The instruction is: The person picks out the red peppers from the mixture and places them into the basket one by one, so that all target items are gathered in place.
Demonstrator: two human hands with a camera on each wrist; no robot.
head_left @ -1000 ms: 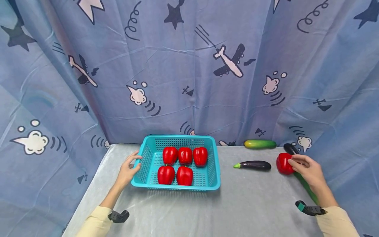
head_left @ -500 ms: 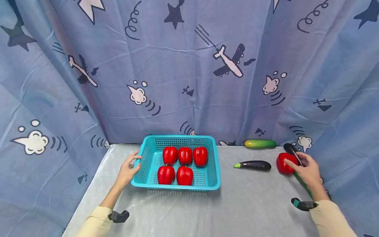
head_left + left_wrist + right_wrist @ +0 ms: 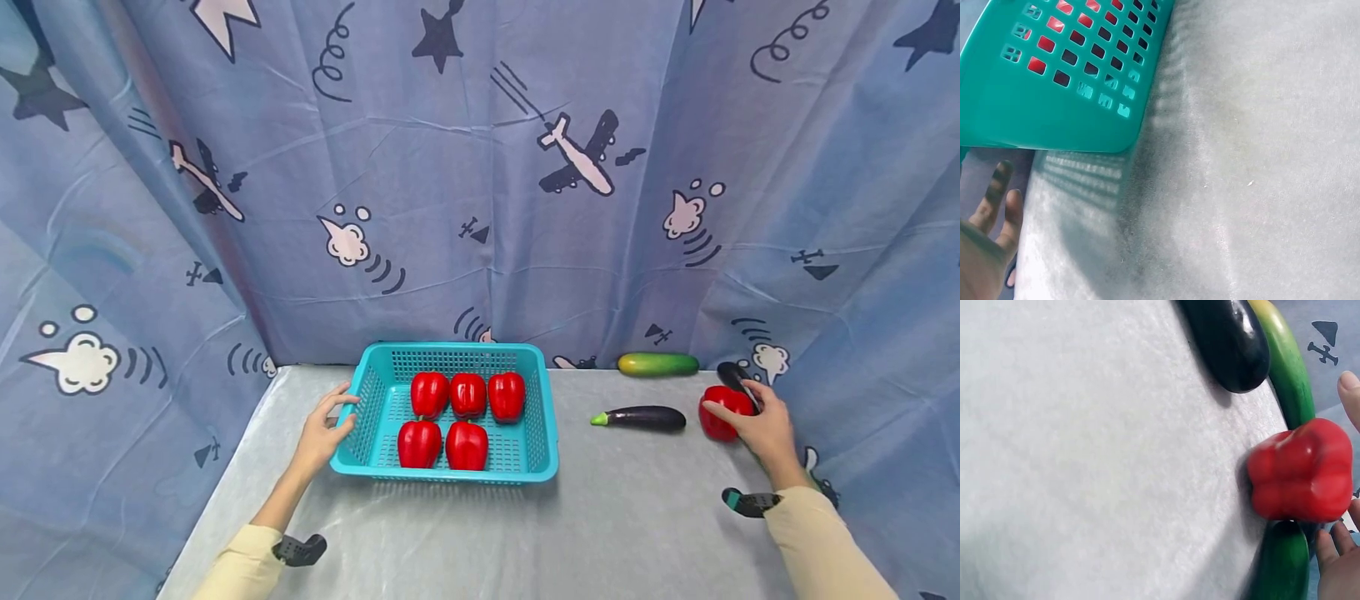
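In the head view, a turquoise plastic basket (image 3: 551, 433) holds several red bell peppers (image 3: 467, 447) in two rows. My left hand (image 3: 318, 433) is at its left rim, fingers spread; whether they touch it I cannot tell. At the far right, another red bell pepper (image 3: 717, 428) lies on the table. My right hand (image 3: 768, 429) hovers round this pepper with its thumb over the near side. The right wrist view shows the thumb (image 3: 1350, 397) apart from the pepper (image 3: 1300, 472) and the fingers (image 3: 1325, 550) beside its lower side.
A dark eggplant (image 3: 645, 417) lies between basket and right hand. Behind it is a yellow-green cucumber (image 3: 658, 364). A second eggplant (image 3: 731, 373) sits behind the loose pepper, and a green cucumber (image 3: 1282, 562) extends beside it. A patterned curtain (image 3: 480, 208) borders the table.
My right hand has shifted left from the pepper's right side and now reaches round it, thumb in front. The left hand, the basket and the loose pepper stay in place.
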